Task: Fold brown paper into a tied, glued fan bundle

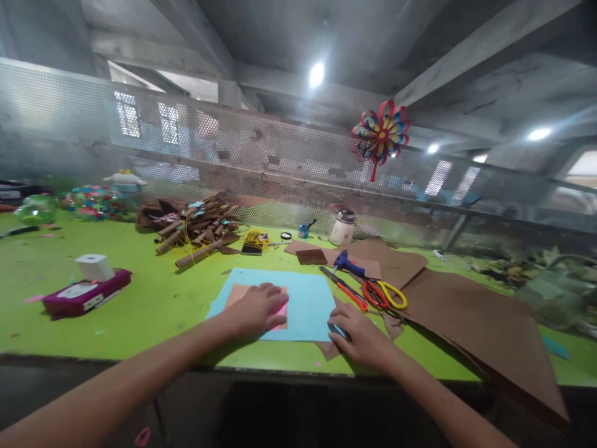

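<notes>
A light blue sheet of paper lies flat near the table's front edge. On its left part rests a brown paper square, with a pink piece partly under my fingers. My left hand lies over the brown square, fingers stretched out and pressing down. At the sheet's right edge is my right hand, its fingers curled round a narrow dark blue thing that I cannot make out. Beyond that hand lie orange-handled scissors, another pair with red and yellow handles and a blue glue gun.
Large brown paper sheets cover the right side and overhang the front edge. Rolled brown paper with yellow string is heaped at the back left. A purple power strip sits left. A white jar stands by the perforated metal screen.
</notes>
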`<state>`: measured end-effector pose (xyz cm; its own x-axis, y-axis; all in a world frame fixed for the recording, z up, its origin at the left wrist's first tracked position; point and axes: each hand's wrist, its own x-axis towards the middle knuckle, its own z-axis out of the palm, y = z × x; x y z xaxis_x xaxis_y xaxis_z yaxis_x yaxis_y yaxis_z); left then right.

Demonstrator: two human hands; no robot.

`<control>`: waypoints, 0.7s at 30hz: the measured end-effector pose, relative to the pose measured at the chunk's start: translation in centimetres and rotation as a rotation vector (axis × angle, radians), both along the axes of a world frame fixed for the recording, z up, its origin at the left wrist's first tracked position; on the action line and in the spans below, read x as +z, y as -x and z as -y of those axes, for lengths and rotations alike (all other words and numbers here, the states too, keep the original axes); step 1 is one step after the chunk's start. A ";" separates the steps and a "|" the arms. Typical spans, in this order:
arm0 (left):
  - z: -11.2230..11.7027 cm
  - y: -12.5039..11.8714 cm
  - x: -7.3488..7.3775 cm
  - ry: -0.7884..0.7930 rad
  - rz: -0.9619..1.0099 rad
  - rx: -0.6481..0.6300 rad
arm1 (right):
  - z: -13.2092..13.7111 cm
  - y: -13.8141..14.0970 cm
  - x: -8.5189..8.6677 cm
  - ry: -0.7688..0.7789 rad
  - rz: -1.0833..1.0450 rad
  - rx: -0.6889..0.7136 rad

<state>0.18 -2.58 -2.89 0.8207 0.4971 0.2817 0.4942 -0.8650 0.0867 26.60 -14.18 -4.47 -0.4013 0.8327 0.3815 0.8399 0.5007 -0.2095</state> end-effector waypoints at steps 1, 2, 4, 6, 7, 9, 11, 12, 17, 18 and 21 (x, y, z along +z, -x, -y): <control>0.0 0.0 -0.8 -0.027 0.010 -0.001 | -0.2 -0.1 0.1 0.007 -0.003 0.009; 0.0 0.1 -1.4 -0.035 0.017 0.004 | -0.4 -0.2 0.2 0.019 -0.004 0.013; -0.3 0.4 -2.2 -0.009 0.030 0.017 | -1.4 -0.5 0.7 0.056 -0.005 -0.003; -0.8 0.6 -2.4 0.045 0.064 0.041 | -3.1 -0.6 1.5 0.099 -0.027 -0.041; -1.1 0.7 -2.4 0.080 0.093 0.061 | -4.1 -0.7 1.9 0.111 -0.054 -0.064; -1.5 0.8 -2.2 0.176 0.172 0.125 | -6.3 -0.6 2.8 0.109 -0.127 -0.083; -2.0 0.8 -1.9 0.325 0.280 0.219 | -8.3 -0.2 3.5 0.083 -0.187 -0.091; -2.2 0.9 -1.7 0.416 0.328 0.264 | -9.1 0.2 3.7 0.095 -0.212 -0.079; -3.9 1.5 -1.5 0.567 0.499 0.344 | -10.7 3.7 3.7 0.210 -0.128 0.093; -4.4 1.7 -1.4 0.572 0.491 0.331 | -10.8 4.6 3.5 0.203 -0.070 0.144; -5.9 2.0 -0.3 0.647 0.383 0.262 | -11.7 7.0 3.0 0.214 0.092 0.232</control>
